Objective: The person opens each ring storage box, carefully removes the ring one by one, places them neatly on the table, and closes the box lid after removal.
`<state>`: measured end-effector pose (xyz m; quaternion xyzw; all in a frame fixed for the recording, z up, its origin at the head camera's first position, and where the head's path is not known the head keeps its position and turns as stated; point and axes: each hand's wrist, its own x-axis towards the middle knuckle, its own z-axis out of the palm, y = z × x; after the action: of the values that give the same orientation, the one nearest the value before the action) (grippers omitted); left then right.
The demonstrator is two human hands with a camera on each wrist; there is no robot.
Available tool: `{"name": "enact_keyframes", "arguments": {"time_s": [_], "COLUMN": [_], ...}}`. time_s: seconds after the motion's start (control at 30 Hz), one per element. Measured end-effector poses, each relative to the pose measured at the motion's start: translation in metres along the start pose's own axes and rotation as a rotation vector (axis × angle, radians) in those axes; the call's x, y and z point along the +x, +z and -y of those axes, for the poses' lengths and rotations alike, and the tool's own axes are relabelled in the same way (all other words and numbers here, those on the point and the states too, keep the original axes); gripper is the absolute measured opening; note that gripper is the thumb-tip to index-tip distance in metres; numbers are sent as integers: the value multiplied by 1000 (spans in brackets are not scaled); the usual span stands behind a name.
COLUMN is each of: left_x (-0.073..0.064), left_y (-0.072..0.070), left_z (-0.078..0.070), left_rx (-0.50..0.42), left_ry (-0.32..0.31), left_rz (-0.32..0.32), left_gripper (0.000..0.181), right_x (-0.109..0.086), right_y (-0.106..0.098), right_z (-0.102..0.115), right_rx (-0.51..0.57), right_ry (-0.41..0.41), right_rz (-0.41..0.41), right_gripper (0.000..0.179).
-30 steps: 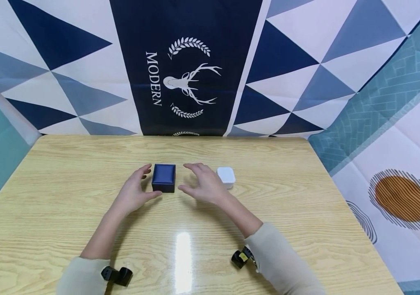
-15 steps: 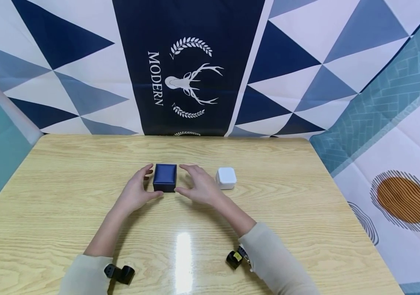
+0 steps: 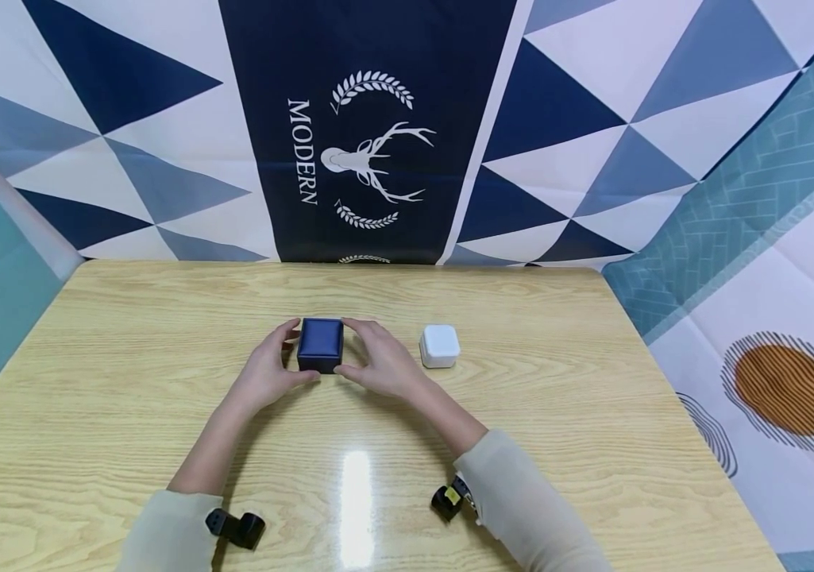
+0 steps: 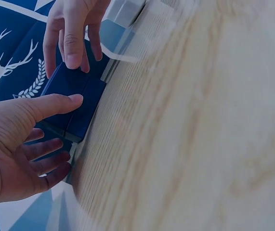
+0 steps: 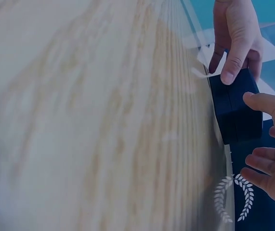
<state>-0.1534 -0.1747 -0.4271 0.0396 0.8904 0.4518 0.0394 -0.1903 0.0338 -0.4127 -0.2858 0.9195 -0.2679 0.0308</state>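
Note:
A dark blue jewellery box [image 3: 321, 339], lid closed, sits on the wooden table between the two hands. My left hand [image 3: 268, 370] is at its left side, thumb across the front face and fingers loosely bent. From the right side comes my right hand [image 3: 386, 362], its index fingertip near the back corner and its thumb at the front corner. In the left wrist view the lower left fingers [image 4: 48, 163] stand apart from the box. The right fingers [image 5: 265, 166] likewise show a gap in the right wrist view. Firm contact behind the box is hidden.
A white rounded box [image 3: 440, 346] stands on the wooden table [image 3: 557, 413], right of the right hand. A patterned cloth [image 3: 378, 127] hangs along the table's back edge. Each sleeve carries a black wrist camera [image 3: 237, 529].
My right hand has moved left, from beside the blue box up to its right side. The left hand has come slightly nearer to it. Both boxes stay in place.

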Motion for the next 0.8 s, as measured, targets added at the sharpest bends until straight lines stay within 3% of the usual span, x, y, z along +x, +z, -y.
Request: {"name": "enact_keyframes", "arguments": {"time_s": [0.37, 0.8], "left_x": [4, 11], "left_y": [2, 2], "left_z": [2, 6], "left_rx": [-67, -35], "left_ry": [-23, 29], "left_rz": [41, 40], "left_gripper": [92, 92], "right_x": [4, 8], "right_y": [7, 9], "right_z": [-1, 1], "right_rx": [26, 27], "right_ry": [-19, -23], "right_rz": [23, 53], "right_gripper": [75, 74]}}
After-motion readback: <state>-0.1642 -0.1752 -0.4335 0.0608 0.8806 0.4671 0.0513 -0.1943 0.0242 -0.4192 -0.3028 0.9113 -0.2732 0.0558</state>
